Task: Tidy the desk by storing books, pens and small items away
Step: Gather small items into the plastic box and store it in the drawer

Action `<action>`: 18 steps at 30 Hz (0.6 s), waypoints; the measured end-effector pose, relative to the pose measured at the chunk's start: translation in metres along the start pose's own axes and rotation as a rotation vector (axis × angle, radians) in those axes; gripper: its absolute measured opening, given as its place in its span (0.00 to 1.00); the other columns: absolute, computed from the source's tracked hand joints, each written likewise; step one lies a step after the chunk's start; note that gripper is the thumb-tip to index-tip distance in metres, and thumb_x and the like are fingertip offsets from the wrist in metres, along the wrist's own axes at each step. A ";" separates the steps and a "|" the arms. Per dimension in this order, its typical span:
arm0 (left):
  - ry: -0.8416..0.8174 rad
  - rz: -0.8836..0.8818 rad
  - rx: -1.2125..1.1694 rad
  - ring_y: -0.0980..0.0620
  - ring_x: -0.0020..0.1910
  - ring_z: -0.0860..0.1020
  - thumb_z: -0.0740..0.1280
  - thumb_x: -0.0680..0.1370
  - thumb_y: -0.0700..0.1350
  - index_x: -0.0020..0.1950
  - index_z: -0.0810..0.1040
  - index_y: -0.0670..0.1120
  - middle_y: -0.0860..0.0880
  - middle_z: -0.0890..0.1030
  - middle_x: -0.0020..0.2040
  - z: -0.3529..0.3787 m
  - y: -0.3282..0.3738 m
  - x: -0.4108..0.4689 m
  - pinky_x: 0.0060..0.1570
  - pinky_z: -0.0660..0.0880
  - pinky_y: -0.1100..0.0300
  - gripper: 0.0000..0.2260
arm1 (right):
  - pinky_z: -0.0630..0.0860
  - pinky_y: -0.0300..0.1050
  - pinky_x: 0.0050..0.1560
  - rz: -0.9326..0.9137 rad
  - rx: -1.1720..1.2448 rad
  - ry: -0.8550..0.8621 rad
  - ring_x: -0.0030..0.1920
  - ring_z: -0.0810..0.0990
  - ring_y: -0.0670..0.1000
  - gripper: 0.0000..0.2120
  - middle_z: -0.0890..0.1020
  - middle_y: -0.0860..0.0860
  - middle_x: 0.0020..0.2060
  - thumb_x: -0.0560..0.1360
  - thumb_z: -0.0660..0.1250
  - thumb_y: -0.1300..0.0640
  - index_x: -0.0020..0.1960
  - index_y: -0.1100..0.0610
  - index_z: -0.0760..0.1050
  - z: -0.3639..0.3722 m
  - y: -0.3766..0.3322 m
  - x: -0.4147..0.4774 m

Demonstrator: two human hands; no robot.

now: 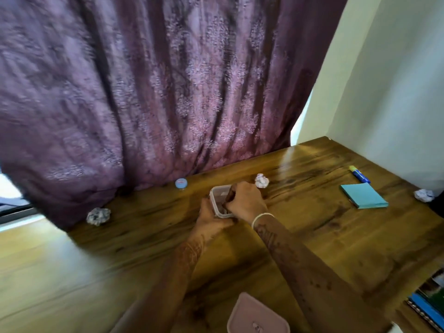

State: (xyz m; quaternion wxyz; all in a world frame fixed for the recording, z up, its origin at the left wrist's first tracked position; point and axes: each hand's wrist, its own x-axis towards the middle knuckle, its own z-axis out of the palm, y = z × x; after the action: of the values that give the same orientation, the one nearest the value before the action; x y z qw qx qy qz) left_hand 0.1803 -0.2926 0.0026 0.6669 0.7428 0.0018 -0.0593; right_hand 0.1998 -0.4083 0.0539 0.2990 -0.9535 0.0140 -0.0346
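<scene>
A small clear plastic box (217, 193) stands on the wooden desk (312, 236) near its middle. My left hand (211, 219) grips the box's near left side. My right hand (245, 200) rests over the box with its fingers bunched down inside; what they hold is hidden. The box's pink lid (257, 316) lies at the near edge. A teal sticky-note pad (364, 195) and a blue glue stick with a yellow cap (359, 174) lie to the right. A small round blue tin (181, 183) sits by the curtain.
Crumpled paper balls lie behind the box (262, 180), at the right edge (424, 195) and at the desk's left corner (98, 216). A purple curtain (156, 92) hangs along the back. Spiral notebooks (427, 304) show at the lower right. A white wall (384, 92) bounds the right.
</scene>
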 end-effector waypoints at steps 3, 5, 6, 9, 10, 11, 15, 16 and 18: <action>0.040 -0.018 0.009 0.65 0.46 0.78 0.78 0.64 0.31 0.66 0.66 0.44 0.54 0.78 0.55 -0.028 -0.005 -0.009 0.39 0.74 0.75 0.35 | 0.78 0.45 0.53 -0.032 -0.018 -0.047 0.53 0.82 0.56 0.10 0.84 0.56 0.50 0.69 0.71 0.59 0.50 0.59 0.83 0.019 -0.023 -0.002; 0.088 -0.012 -0.013 0.67 0.44 0.81 0.80 0.64 0.35 0.64 0.68 0.41 0.44 0.79 0.57 -0.046 -0.012 -0.010 0.40 0.75 0.73 0.33 | 0.79 0.44 0.51 -0.070 -0.008 -0.084 0.52 0.82 0.55 0.09 0.85 0.55 0.49 0.70 0.69 0.60 0.49 0.58 0.83 0.031 -0.037 -0.001; 0.099 -0.011 -0.035 0.70 0.42 0.80 0.81 0.63 0.39 0.62 0.69 0.40 0.42 0.79 0.57 -0.055 -0.013 -0.013 0.39 0.75 0.74 0.32 | 0.79 0.44 0.51 -0.089 0.001 -0.095 0.52 0.82 0.55 0.09 0.85 0.55 0.47 0.69 0.69 0.61 0.48 0.58 0.84 0.036 -0.043 0.001; 0.136 -0.083 -0.107 0.61 0.49 0.81 0.83 0.60 0.42 0.59 0.68 0.43 0.38 0.77 0.60 -0.081 -0.020 -0.016 0.47 0.79 0.65 0.34 | 0.80 0.45 0.49 -0.119 0.071 -0.078 0.48 0.83 0.52 0.05 0.85 0.52 0.43 0.70 0.69 0.59 0.43 0.56 0.83 0.046 -0.061 0.008; 0.164 -0.092 -0.140 0.53 0.54 0.81 0.81 0.62 0.35 0.61 0.67 0.44 0.40 0.77 0.60 -0.090 -0.025 -0.016 0.50 0.80 0.58 0.34 | 0.79 0.44 0.48 -0.117 0.133 -0.065 0.47 0.83 0.51 0.03 0.85 0.51 0.41 0.71 0.69 0.58 0.42 0.55 0.82 0.048 -0.066 0.012; 0.180 -0.099 -0.156 0.49 0.56 0.81 0.78 0.62 0.30 0.64 0.66 0.44 0.41 0.78 0.60 -0.099 -0.030 -0.017 0.50 0.81 0.54 0.35 | 0.77 0.43 0.46 -0.108 0.208 -0.046 0.45 0.82 0.51 0.02 0.84 0.49 0.40 0.72 0.69 0.57 0.42 0.54 0.81 0.049 -0.070 0.016; 0.188 -0.134 -0.181 0.47 0.58 0.81 0.83 0.57 0.40 0.67 0.66 0.48 0.44 0.79 0.61 -0.130 -0.044 -0.021 0.50 0.81 0.49 0.43 | 0.73 0.42 0.43 -0.064 0.318 0.068 0.47 0.81 0.55 0.04 0.84 0.54 0.44 0.74 0.67 0.57 0.47 0.54 0.79 0.059 -0.073 0.043; 0.194 -0.144 -0.185 0.46 0.58 0.81 0.83 0.55 0.43 0.68 0.67 0.49 0.44 0.79 0.61 -0.136 -0.046 -0.021 0.52 0.81 0.47 0.45 | 0.72 0.43 0.44 -0.056 0.303 0.064 0.48 0.81 0.56 0.05 0.83 0.55 0.47 0.75 0.67 0.57 0.49 0.55 0.79 0.064 -0.071 0.051; 0.209 -0.149 -0.182 0.46 0.58 0.81 0.83 0.54 0.45 0.67 0.67 0.50 0.44 0.79 0.61 -0.142 -0.052 -0.020 0.53 0.80 0.45 0.45 | 0.73 0.43 0.48 -0.044 0.274 -0.002 0.51 0.81 0.57 0.09 0.83 0.55 0.50 0.74 0.66 0.60 0.55 0.56 0.78 0.075 -0.065 0.067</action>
State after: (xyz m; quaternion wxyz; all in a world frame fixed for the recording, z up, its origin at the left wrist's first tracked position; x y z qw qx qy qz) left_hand 0.1686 -0.1447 -0.0328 0.7214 0.6791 0.1319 -0.0307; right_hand 0.2724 -0.3152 0.0339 0.4257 -0.9038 -0.0122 -0.0420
